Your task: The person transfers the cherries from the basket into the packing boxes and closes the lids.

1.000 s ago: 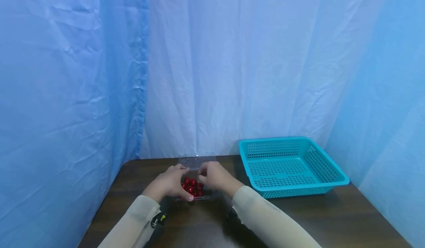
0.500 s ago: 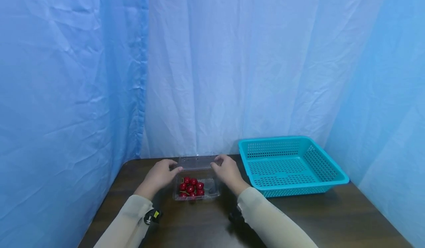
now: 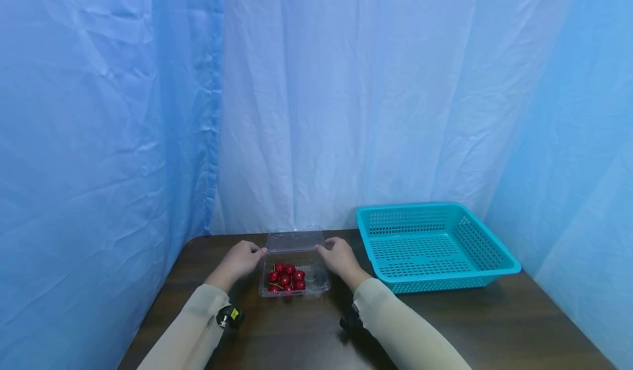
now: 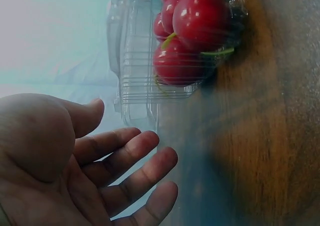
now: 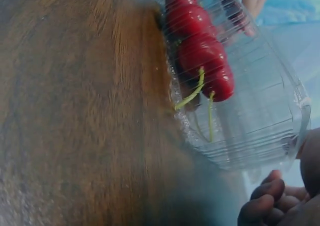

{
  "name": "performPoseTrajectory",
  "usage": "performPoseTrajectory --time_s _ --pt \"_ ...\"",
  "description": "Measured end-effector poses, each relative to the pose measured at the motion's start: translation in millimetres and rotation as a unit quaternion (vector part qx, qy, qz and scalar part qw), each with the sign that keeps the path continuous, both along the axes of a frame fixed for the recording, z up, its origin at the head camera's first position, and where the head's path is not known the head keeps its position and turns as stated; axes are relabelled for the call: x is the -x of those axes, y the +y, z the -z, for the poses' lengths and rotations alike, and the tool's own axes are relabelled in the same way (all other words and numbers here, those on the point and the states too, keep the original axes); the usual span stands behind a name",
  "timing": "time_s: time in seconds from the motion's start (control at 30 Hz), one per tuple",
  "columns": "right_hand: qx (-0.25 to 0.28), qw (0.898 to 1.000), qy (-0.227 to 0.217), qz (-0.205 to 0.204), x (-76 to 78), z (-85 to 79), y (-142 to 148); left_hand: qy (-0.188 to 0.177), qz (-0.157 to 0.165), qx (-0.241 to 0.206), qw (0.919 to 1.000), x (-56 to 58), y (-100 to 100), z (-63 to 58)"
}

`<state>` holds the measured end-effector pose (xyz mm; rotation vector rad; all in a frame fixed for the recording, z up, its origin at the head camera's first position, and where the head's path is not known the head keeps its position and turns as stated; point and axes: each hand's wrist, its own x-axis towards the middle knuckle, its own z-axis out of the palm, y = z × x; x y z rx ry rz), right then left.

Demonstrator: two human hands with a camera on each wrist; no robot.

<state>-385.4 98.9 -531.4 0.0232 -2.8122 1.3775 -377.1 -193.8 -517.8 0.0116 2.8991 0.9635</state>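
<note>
A clear plastic clamshell box (image 3: 318, 288) rests on the table, its lid (image 3: 292, 241) folded back at the far side. Several red cherries (image 3: 285, 278) with green stems lie in its left part. At the box's far left corner is my left hand (image 3: 240, 259); in the left wrist view its fingers (image 4: 131, 178) are loosely bent near the lid's edge, with nothing between them and the thumb. My right hand (image 3: 339, 257) is by the far right corner. Its fingers (image 5: 262, 203) are bent in the right wrist view, the thumb beside the box's rim; some contact is hidden.
A turquoise plastic basket (image 3: 440, 276) with perforated sides stands right of the box on the dark wooden table (image 3: 296, 337). Blue-white curtains (image 3: 316, 100) hang behind and at both sides. Dark wrist devices (image 3: 229, 316) sit at the cuffs.
Both hands have drawn apart from over the cherries to the far corners of the box. In the last half second they have barely moved, the left fingertips coming closer to the lid.
</note>
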Motion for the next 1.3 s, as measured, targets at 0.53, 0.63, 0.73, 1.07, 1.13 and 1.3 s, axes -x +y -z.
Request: performPoseTrajectory --time_s 0.53,0.63,0.73,1.07,1.13,1.3 --pt "0.1 0.994 -0.048 -0.002 2.4 11.1 5 0.01 -0.012 -0.041 0.999 0.5 12 2.5" --pt "0.11 0.993 -0.053 -0.001 0.5 12.9 6 0.012 -0.013 -0.037 0.9992 -3.3 13 2.8" --pt "0.117 0.992 -0.055 -0.003 -1.3 12.9 7 0.008 -0.014 -0.038 0.9991 -5.9 14 2.2" --pt "0.147 0.988 -0.043 -0.01 2.2 8.7 6 0.001 -0.014 -0.063 0.9979 -6.1 12 -1.5" --pt "0.149 0.988 -0.042 -0.008 3.2 9.2 7 -0.005 -0.015 -0.071 0.9973 -4.6 11 0.6" --pt "0.158 0.987 -0.039 -0.009 5.2 7.3 7 -0.014 -0.02 -0.107 0.9939 -0.3 9 4.0"
